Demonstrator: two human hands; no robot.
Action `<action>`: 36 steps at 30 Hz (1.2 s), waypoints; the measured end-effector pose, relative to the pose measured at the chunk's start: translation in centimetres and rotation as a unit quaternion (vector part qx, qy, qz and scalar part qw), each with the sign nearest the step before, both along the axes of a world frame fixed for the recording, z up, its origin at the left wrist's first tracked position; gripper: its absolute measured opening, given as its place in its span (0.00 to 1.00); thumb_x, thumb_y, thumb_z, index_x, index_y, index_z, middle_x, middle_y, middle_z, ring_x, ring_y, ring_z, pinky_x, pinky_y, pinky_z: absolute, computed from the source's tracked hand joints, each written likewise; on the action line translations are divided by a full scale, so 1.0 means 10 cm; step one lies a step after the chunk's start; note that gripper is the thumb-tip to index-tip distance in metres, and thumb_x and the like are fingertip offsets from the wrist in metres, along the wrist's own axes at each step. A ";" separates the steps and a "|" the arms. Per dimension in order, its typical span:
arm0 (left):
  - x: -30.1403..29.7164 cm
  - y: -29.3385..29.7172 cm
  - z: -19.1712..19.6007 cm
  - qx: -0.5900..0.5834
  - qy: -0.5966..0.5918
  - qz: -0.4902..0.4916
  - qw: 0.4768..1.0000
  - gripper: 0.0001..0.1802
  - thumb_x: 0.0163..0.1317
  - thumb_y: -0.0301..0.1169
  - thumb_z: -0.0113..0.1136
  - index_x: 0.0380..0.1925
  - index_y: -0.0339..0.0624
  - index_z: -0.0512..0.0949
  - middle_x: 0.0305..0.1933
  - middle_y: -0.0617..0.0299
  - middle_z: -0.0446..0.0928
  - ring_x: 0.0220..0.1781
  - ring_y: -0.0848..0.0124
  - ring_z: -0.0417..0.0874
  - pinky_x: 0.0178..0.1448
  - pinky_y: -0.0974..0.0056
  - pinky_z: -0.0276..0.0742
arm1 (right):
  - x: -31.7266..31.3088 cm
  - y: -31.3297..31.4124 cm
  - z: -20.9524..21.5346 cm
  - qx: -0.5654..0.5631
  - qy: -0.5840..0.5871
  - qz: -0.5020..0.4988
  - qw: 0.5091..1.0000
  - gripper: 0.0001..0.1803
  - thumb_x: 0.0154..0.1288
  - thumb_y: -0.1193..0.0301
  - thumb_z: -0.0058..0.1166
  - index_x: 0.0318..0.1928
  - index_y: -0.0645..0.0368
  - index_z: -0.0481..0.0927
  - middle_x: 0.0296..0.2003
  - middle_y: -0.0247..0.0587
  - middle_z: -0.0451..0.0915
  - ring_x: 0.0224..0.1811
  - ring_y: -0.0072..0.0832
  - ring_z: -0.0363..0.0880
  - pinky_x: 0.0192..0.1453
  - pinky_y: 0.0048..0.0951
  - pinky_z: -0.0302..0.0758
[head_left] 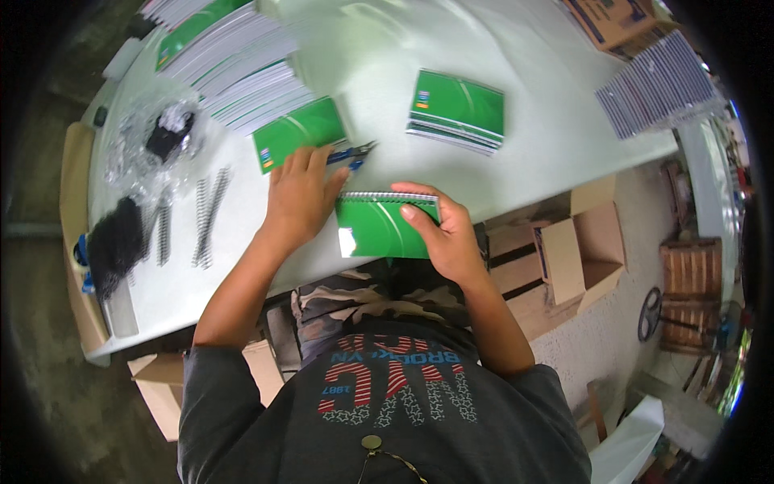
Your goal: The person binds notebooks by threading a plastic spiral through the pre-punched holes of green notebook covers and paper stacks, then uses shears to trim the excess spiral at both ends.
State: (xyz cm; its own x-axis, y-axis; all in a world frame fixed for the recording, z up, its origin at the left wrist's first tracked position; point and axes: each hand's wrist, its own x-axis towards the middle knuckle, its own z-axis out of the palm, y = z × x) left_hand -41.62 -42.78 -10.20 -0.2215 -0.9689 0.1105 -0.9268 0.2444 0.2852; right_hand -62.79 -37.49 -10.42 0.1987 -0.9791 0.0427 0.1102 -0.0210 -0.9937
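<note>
My right hand [443, 234] grips a green spiral-bound notebook [379, 227] close to me at the table's near edge. Its thumb lies on the cover and the fingers go behind, with the wire coil along the far edge. My left hand [300, 192] is left of that notebook, fingers curled over the handles of blue-handled pliers [348, 154]. The jaws point right, and part of the handles is hidden under the fingers. Just beyond the left hand lies another green notebook [300, 129], at the end of a long fanned row of notebooks [250, 77].
A short stack of green notebooks [457, 109] sits farther right. Loose black wire coils [205, 218], a dark pile of coils [115, 246] and clear plastic wrap [153, 137] lie at left. Wrapped notebooks [657, 85] and a cardboard box [609, 22] stand far right; an open carton [580, 254] is below.
</note>
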 end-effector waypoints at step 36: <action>0.16 0.92 0.01 0.598 0.791 0.067 0.113 0.26 0.64 0.47 0.39 0.51 0.38 0.68 0.39 0.56 0.70 0.39 0.62 0.74 0.43 0.48 0.76 | -0.19 0.34 -0.39 -0.432 0.310 -0.039 0.846 0.11 0.48 0.78 0.62 0.35 0.51 0.85 0.43 0.31 0.83 0.53 0.36 0.79 0.56 0.43 0.76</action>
